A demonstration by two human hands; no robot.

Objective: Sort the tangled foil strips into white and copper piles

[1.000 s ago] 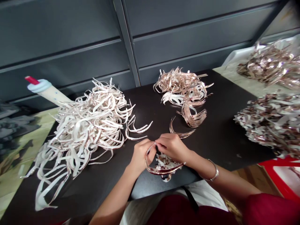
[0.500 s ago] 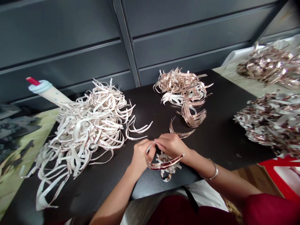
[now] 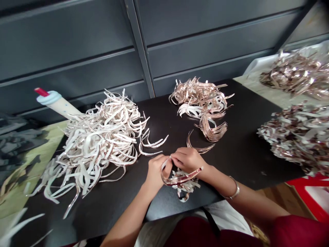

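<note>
My left hand (image 3: 157, 171) is closed on one end of a curled strip (image 3: 180, 179), shiny rose-gold on one face. My right hand (image 3: 187, 159) pinches at the same end, its fingertips meeting those of my left hand. The strip's free end curves down and round to the right, below my right hand. Beneath it lies a small heap of short shiny scraps (image 3: 189, 187) on the black table (image 3: 246, 154). Just beyond my hands are a few thin rose-gold strips (image 3: 203, 150).
A large pile of white curled strips (image 3: 102, 137) covers the left side, with a white cup (image 3: 60, 104) behind it. Rose-gold strips (image 3: 197, 92) lie at the back centre. A shredded pile (image 3: 300, 137) and a metallic pile (image 3: 295, 73) are on the right. Grey panels (image 3: 205, 27) stand behind.
At the lower left, some white strips have shifted away from the pile, and a few now show in the bottom corner. My hands keep their pinch, and the view has shifted slightly.
</note>
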